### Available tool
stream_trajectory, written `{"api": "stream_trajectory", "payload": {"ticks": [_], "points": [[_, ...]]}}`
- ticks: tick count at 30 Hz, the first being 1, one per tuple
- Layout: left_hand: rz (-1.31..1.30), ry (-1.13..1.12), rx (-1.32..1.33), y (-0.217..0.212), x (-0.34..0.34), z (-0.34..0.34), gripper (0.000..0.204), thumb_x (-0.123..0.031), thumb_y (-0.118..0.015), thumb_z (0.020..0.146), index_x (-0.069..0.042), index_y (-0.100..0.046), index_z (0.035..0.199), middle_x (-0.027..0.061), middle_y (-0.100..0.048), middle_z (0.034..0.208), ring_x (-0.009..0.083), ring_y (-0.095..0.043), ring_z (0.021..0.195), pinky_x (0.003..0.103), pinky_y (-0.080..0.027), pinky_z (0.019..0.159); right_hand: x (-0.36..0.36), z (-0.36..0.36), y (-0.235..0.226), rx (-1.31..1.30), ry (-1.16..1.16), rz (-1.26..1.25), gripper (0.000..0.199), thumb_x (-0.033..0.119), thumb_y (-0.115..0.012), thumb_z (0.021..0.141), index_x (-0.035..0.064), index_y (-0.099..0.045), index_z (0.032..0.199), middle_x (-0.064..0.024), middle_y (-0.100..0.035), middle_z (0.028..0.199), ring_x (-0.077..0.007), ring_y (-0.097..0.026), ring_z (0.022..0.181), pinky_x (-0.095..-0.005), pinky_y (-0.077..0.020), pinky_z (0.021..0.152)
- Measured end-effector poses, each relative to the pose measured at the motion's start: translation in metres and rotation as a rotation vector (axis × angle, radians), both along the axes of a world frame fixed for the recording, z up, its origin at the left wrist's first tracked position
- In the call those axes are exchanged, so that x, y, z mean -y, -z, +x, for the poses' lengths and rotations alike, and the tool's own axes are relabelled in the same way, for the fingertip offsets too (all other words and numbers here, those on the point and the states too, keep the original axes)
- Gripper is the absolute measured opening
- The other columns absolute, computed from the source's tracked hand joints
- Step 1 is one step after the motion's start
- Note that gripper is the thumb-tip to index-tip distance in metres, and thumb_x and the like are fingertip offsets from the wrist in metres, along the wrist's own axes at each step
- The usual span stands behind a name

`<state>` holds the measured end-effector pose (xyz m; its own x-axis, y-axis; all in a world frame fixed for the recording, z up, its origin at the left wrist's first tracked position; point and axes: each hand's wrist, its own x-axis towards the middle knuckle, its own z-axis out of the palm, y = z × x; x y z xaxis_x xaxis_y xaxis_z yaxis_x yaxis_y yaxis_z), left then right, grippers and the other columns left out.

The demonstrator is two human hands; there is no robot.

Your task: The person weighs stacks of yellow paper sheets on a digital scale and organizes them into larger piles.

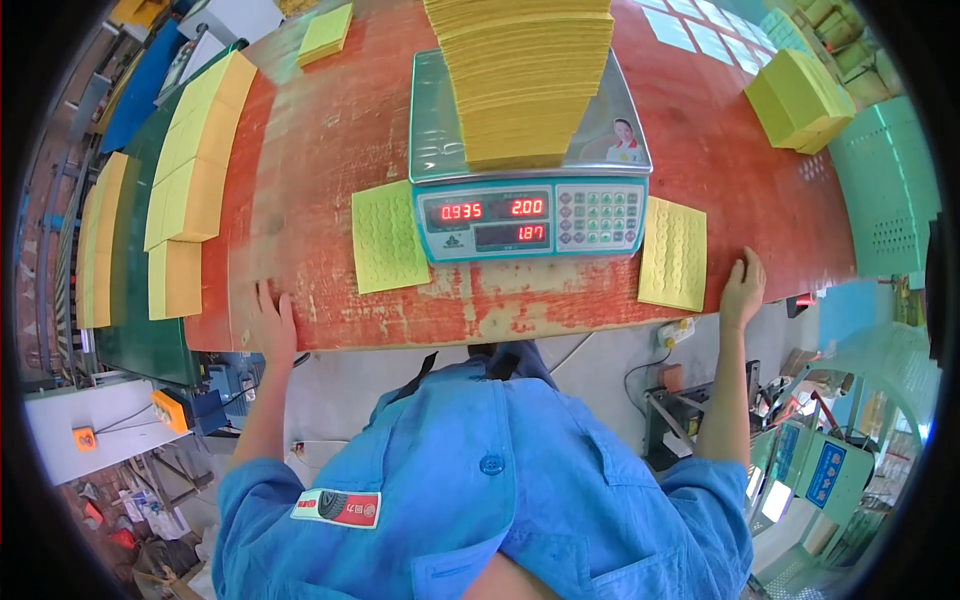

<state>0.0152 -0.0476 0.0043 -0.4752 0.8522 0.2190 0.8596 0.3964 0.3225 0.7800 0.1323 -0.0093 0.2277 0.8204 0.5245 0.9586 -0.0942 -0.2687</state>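
My left hand (274, 320) rests at the front edge of the red, worn tabletop (330, 235), its fingers apart and nothing in it. At the table's right front edge lies my right hand (742, 290), also without anything, its fingers stretched loosely over the edge. Between them stands a teal digital scale (532, 217) with lit red digits and a keypad. On its metal pan sits a tall stack of yellow paper sheets (525, 90). Yellow embossed paper (388, 240) lies against the scale's left side; a similar piece (673, 255) lies at its right, nearest my right hand.
Yellow paper blocks (190, 155) line the left side, beside a green surface (150, 345). A small yellow stack (325, 36) lies far left, and a thicker bundle (798, 102) far right. A perforated green panel (890, 190) borders the right. A power strip (677, 332) hangs below the edge.
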Motion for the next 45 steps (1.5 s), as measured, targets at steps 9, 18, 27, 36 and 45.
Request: {"api": "stream_trajectory", "payload": {"ticks": [9,18,27,36,45], "points": [[-0.074,-0.028,-0.199,0.006,0.011,-0.002,0.049,-0.033,-0.048,0.101,-0.011,-0.047,0.145,0.0173,-0.038,0.153,0.0376,-0.037,0.139,0.048,-0.031,0.113,0.0,-0.009,-0.005,0.014,-0.03,-0.011,0.027,0.011,-0.056,0.091,0.0054,-0.068,0.115,-0.0097,-0.066,0.125,-0.0285,-0.059,0.117,-0.0395,-0.0467,0.101],[-0.039,-0.045,-0.164,0.007,0.007,-0.003,0.049,-0.034,-0.051,0.099,-0.012,-0.05,0.142,0.0129,-0.04,0.153,0.0345,-0.036,0.14,0.046,-0.031,0.113,-0.002,-0.008,-0.003,0.033,0.004,-0.034,0.029,0.012,-0.055,0.09,0.0072,-0.068,0.116,-0.0091,-0.066,0.125,-0.0283,-0.059,0.117,-0.0397,-0.0464,0.101],[0.048,-0.109,0.533,-0.011,-0.03,-0.01,0.057,-0.039,-0.051,0.099,-0.005,-0.045,0.144,0.0162,-0.038,0.154,0.0291,-0.035,0.142,0.042,-0.029,0.115,-0.001,-0.014,-0.003,0.028,0.013,-0.005,0.027,0.012,-0.056,0.089,0.0086,-0.067,0.114,-0.0075,-0.065,0.126,-0.0279,-0.058,0.119,-0.0412,-0.0449,0.1],[0.189,0.304,1.376,-0.227,-0.205,0.118,0.088,-0.057,-0.058,0.093,-0.001,-0.026,0.154,0.02,-0.034,0.153,0.0336,-0.037,0.14,0.049,-0.038,0.108,-0.043,-0.051,-0.043,-0.51,-0.219,0.159,0.022,0.007,-0.057,0.094,0.0027,-0.067,0.113,-0.0102,-0.066,0.122,-0.0231,-0.061,0.114,-0.0336,-0.0468,0.098],[-0.073,0.261,1.426,-0.282,-0.304,0.233,0.067,-0.056,-0.068,0.085,-0.018,-0.052,0.138,0.002,-0.059,0.133,0.0196,-0.054,0.121,0.042,-0.045,0.099,-0.201,-0.272,-0.139,-1.351,-0.917,-0.262,0.042,0.03,-0.053,0.1,-0.0023,-0.061,0.126,-0.0122,-0.069,0.116,-0.0178,-0.062,0.112,-0.0321,-0.0475,0.093]]}}
